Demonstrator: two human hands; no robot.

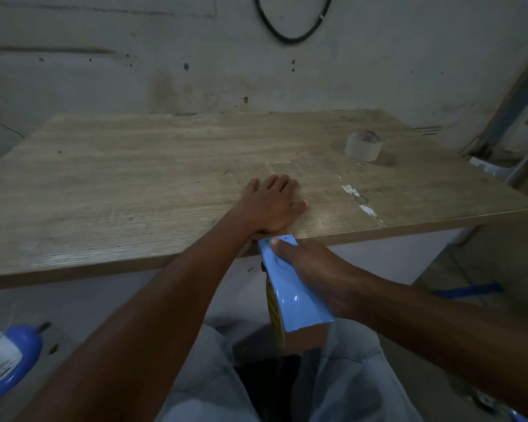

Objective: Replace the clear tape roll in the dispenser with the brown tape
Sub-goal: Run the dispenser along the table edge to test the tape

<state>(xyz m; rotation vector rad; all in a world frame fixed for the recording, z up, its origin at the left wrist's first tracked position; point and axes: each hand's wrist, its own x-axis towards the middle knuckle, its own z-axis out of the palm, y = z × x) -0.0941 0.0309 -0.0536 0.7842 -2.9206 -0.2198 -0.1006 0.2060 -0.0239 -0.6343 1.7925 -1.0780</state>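
My right hand (314, 269) grips the light blue tape dispenser (296, 300) just below the front edge of the wooden table (134, 178). A yellow-brown roll edge (273, 312) shows on the dispenser's left side. My left hand (272, 205) lies palm down on the table near that edge, fingers spread. A short bit of brown tape (284, 230) peeks out between the heel of this hand and the dispenser's tip. The clear tape roll (362, 146) stands alone at the table's far right, well away from both hands.
A stained wall stands behind the table, with a black cable loop (290, 32) hanging on it. A blue and white object (6, 360) lies on the floor at lower left. A slanted metal frame (509, 102) rises at the right. My lap fills the bottom.
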